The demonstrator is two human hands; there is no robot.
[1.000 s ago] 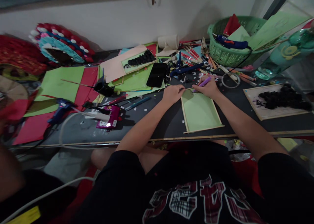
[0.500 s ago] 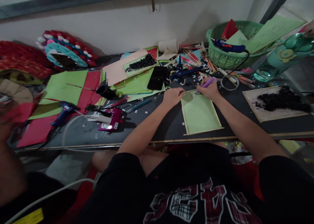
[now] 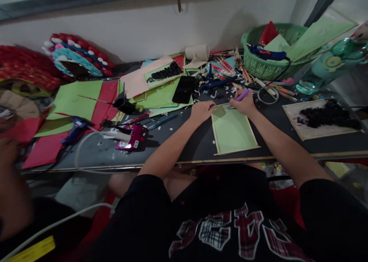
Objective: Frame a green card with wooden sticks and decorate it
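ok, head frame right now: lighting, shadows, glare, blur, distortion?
Head view: dim overall, with a soft shadow on the wall by the green basket; head view: small highlights on the bottle, which leans outward, likely wide-angle stretch; head view: co-worker's hand dark and soft at the left edge, purple pen tip hard to resolve.

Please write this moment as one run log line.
left hand: at far left corner of framed green sheet | right hand: holds purple pen near sheet's far edge | nearby: black phone, green basket
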